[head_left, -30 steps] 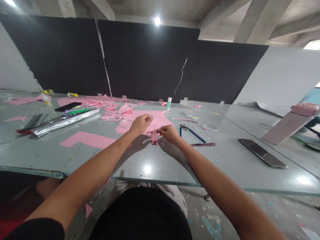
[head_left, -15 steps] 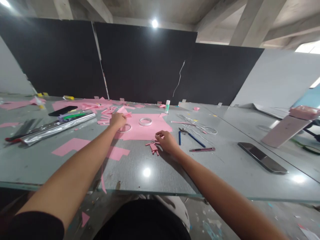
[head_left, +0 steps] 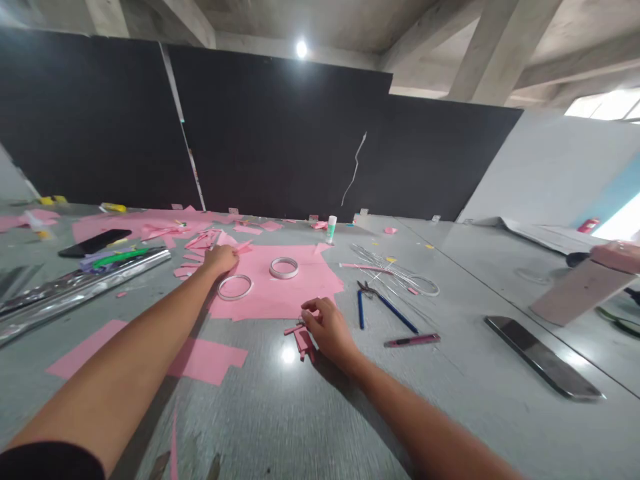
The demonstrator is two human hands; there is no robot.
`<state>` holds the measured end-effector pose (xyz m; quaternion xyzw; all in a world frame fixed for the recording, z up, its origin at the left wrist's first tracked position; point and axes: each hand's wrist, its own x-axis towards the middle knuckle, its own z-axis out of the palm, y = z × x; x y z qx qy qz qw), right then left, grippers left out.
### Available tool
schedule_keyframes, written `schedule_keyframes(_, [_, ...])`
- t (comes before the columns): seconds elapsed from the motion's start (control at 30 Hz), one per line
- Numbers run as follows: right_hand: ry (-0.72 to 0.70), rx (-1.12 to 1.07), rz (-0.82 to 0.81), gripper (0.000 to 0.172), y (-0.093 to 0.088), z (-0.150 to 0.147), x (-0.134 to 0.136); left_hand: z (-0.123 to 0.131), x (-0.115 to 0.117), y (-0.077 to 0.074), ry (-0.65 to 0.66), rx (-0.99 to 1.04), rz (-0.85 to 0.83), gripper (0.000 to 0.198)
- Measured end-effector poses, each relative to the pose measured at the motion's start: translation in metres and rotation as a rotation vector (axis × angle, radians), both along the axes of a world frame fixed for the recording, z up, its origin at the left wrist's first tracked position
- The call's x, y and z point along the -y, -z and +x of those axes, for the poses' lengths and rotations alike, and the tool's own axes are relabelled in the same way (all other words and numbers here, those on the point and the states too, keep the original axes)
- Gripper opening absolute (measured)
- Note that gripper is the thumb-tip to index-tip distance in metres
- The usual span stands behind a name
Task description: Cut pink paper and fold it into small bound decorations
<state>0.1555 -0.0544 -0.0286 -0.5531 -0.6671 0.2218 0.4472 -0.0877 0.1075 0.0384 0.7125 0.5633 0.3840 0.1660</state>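
My left hand (head_left: 221,259) is at the pink paper scraps (head_left: 203,241) on the left side of the pink sheet (head_left: 270,299). Its fingers bend over the scraps, and what they hold, if anything, is hidden. My right hand (head_left: 323,323) rests with curled fingers beside a small bundle of pink paper pieces (head_left: 303,340); its fingertips are near the top of the bundle, and whether they grip it is unclear. One roll of tape (head_left: 284,268) lies on the sheet, and a thinner ring (head_left: 235,287) lies close to my left wrist.
Blue-handled pliers (head_left: 395,313), a pink cutter (head_left: 413,340), coiled wire (head_left: 400,270) and a phone (head_left: 543,357) lie to the right. A glue stick (head_left: 331,229) stands behind the sheet. Foil rolls (head_left: 125,273) lie left, with a pink bottle (head_left: 583,287) far right.
The view has tilted down and come closer to the table. My left hand has shifted slightly away from the thin ring, which now shows fully. My right hand stays by the small bundle.
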Motion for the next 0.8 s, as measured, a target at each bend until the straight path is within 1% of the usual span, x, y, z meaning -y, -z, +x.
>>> schedule_keyframes(0.07, [0.001,-0.086,-0.005,0.019,0.002,-0.001,-0.001,0.007,0.001,-0.010,-0.071,-0.030,0.038,0.006])
schedule_keyframes(0.1, [-0.003,-0.151,-0.021,0.020,0.004,-0.001,-0.002,0.014,0.006,-0.015,-0.092,-0.049,0.094,0.009])
schedule_keyframes(0.13, [-0.025,-0.241,-0.061,0.022,0.005,-0.002,-0.003,0.021,0.014,-0.019,-0.060,-0.057,0.164,0.012])
schedule_keyframes(0.2, [-0.085,-0.512,-0.193,0.034,0.007,-0.003,-0.003,0.036,0.040,-0.020,0.112,-0.076,0.215,0.009])
schedule_keyframes(0.23, [-0.113,-0.647,-0.248,0.041,0.007,-0.003,-0.003,0.042,0.057,-0.018,0.243,-0.072,0.226,0.015])
schedule_keyframes(0.3, [-0.145,-0.858,-0.312,0.055,0.006,-0.002,-0.001,0.050,0.092,-0.007,0.401,-0.033,0.299,0.029])
schedule_keyframes(0.33, [-0.139,-0.916,-0.322,0.059,0.005,-0.002,0.001,0.051,0.108,0.000,0.471,-0.038,0.328,0.031])
schedule_keyframes(0.4, [-0.138,-0.964,-0.338,0.061,0.002,-0.001,0.004,0.049,0.131,0.016,0.593,-0.078,0.344,0.019])
schedule_keyframes(0.43, [-0.138,-0.970,-0.357,0.061,0.001,-0.001,0.005,0.046,0.138,0.022,0.661,-0.083,0.357,0.019])
schedule_keyframes(0.47, [-0.136,-0.962,-0.375,0.062,0.000,-0.001,0.006,0.042,0.142,0.028,0.699,-0.099,0.338,0.024])
schedule_keyframes(0.53, [-0.117,-0.927,-0.394,0.067,0.000,-0.003,0.008,0.035,0.145,0.034,0.719,-0.142,0.304,0.028])
schedule_keyframes(0.6, [-0.073,-0.877,-0.386,0.071,0.001,-0.004,0.009,0.029,0.144,0.034,0.696,-0.199,0.294,0.027])
schedule_keyframes(0.63, [-0.048,-0.848,-0.384,0.071,0.001,-0.004,0.009,0.027,0.143,0.034,0.677,-0.223,0.299,0.027])
schedule_keyframes(0.7, [-0.009,-0.764,-0.395,0.061,0.000,-0.004,0.009,0.022,0.141,0.033,0.616,-0.248,0.309,0.030])
schedule_keyframes(0.8, [-0.004,-0.640,-0.416,0.033,-0.004,0.000,0.011,0.014,0.137,0.035,0.487,-0.217,0.279,0.031])
